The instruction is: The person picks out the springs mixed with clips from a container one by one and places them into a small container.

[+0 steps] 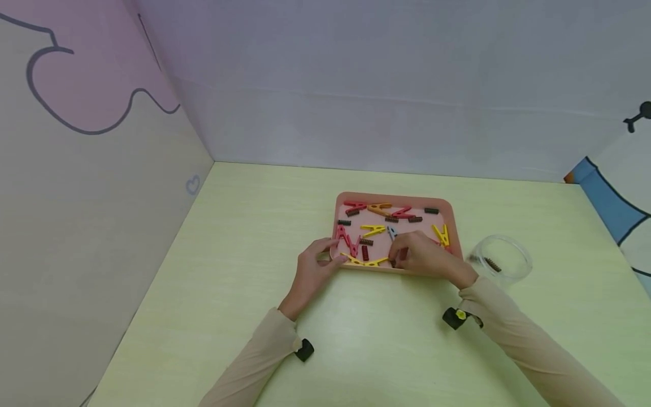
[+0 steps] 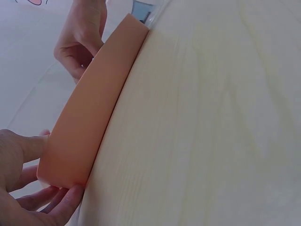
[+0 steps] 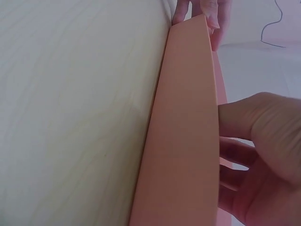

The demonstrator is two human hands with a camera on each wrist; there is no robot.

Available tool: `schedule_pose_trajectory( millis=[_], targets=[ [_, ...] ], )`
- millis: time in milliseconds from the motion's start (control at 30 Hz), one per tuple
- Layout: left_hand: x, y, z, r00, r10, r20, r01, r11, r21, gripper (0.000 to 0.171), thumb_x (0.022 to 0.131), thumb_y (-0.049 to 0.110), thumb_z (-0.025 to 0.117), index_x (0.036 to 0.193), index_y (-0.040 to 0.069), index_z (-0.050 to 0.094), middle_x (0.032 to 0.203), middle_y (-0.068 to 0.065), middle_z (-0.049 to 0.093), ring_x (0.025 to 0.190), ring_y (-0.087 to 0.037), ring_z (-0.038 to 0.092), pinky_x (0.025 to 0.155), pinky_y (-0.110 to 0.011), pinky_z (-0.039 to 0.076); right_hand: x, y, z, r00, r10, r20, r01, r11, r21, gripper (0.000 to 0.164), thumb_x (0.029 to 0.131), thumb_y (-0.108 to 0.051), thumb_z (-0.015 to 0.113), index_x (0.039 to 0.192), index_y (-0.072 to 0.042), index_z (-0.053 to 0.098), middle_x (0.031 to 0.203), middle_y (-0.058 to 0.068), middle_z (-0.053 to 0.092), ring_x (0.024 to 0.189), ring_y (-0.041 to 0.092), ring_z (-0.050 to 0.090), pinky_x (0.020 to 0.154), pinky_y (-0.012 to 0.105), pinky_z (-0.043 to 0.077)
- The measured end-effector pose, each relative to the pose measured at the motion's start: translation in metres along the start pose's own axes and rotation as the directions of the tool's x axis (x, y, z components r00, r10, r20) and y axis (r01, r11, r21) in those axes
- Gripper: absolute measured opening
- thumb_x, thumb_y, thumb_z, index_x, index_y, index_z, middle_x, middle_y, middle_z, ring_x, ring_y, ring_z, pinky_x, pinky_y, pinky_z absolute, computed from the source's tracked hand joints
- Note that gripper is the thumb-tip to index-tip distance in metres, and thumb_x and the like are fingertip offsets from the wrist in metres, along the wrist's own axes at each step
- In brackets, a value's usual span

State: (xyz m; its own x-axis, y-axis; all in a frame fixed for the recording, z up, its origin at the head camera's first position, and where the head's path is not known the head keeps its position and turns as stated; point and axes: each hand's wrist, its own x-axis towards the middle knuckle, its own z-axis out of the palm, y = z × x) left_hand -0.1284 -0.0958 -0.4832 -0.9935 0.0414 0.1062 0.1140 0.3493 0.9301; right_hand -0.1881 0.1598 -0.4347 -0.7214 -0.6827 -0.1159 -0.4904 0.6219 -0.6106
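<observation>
A shallow orange-pink tray (image 1: 452, 226) holds several clips and small dark springs. My left hand (image 1: 316, 268) grips its near left corner, thumb at the rim and fingers around the outside of the wall, as the left wrist view shows. My right hand (image 1: 422, 252) reaches over the near wall into the tray, fingers bent down. In the right wrist view the wall hides its fingertips, so what they hold cannot be told. Close by lie a grey-blue clip (image 1: 391, 231), a yellow clip (image 1: 373, 230) and a dark red spring (image 1: 365, 252). Pink clips (image 1: 354, 246) lie near my left hand.
To the right of the tray a clear round container (image 1: 529, 264) stands on the pale wooden table (image 1: 366, 339), with a dark spring (image 1: 492, 264) seen at it. Pale walls with printed drawings rise behind the table and on both sides.
</observation>
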Motion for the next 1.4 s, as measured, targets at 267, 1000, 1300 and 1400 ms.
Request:
schedule_pose_trajectory(
  millis=[267, 1000, 1300, 1400],
  targets=[
    [0.0002, 0.0009, 0.0007, 1.000, -0.004, 0.003, 0.004, 1.000, -0.001, 0.044, 0.083, 0.019, 0.074, 0.122, 0.002, 0.062, 0.123, -0.009, 0.058, 0.107, -0.022, 0.057, 0.078, -0.026, 0.053, -0.0004, 0.0034, 0.0010, 1.000, 0.025, -0.012, -0.025, 1.000, 0.008, 0.013, 0.079, 0.004, 0.069, 0.084, -0.007, 0.073, 0.091, 0.004, 0.065, 0.075, 0.018, 0.055, 0.061, 0.023, 0.048],
    [0.0002, 0.0014, 0.0022, 1.000, -0.011, 0.012, 0.011, 1.000, 0.009, 0.046, 0.083, 0.021, 0.074, 0.123, 0.003, 0.061, 0.125, -0.009, 0.057, 0.107, -0.021, 0.057, 0.079, -0.026, 0.053, 0.0007, 0.0017, 0.0018, 0.996, 0.080, -0.026, -0.080, 0.997, 0.004, 0.010, 0.079, -0.002, 0.074, 0.087, -0.008, 0.072, 0.089, 0.002, 0.063, 0.078, 0.017, 0.056, 0.069, 0.026, 0.052],
    [0.0004, -0.0023, 0.0011, 1.000, -0.017, -0.004, 0.017, 1.000, 0.011, 0.044, 0.083, 0.021, 0.074, 0.122, 0.004, 0.062, 0.123, -0.007, 0.057, 0.107, -0.021, 0.057, 0.079, -0.027, 0.053, -0.0028, -0.0019, -0.0016, 0.998, 0.022, -0.064, -0.025, 0.999, -0.038, 0.009, 0.078, -0.001, 0.074, 0.084, -0.008, 0.073, 0.092, 0.004, 0.065, 0.083, 0.019, 0.058, 0.071, 0.030, 0.054],
    [0.0006, -0.0039, 0.0006, 1.000, -0.011, -0.004, 0.011, 1.000, 0.014, 0.043, 0.083, 0.021, 0.074, 0.121, 0.004, 0.063, 0.123, -0.009, 0.057, 0.107, -0.022, 0.057, 0.080, -0.029, 0.053, -0.0039, -0.0039, -0.0030, 0.996, 0.025, -0.081, -0.029, 0.998, -0.050, 0.009, 0.078, -0.001, 0.074, 0.083, -0.009, 0.074, 0.092, 0.003, 0.066, 0.085, 0.019, 0.058, 0.072, 0.031, 0.054]
  ],
)
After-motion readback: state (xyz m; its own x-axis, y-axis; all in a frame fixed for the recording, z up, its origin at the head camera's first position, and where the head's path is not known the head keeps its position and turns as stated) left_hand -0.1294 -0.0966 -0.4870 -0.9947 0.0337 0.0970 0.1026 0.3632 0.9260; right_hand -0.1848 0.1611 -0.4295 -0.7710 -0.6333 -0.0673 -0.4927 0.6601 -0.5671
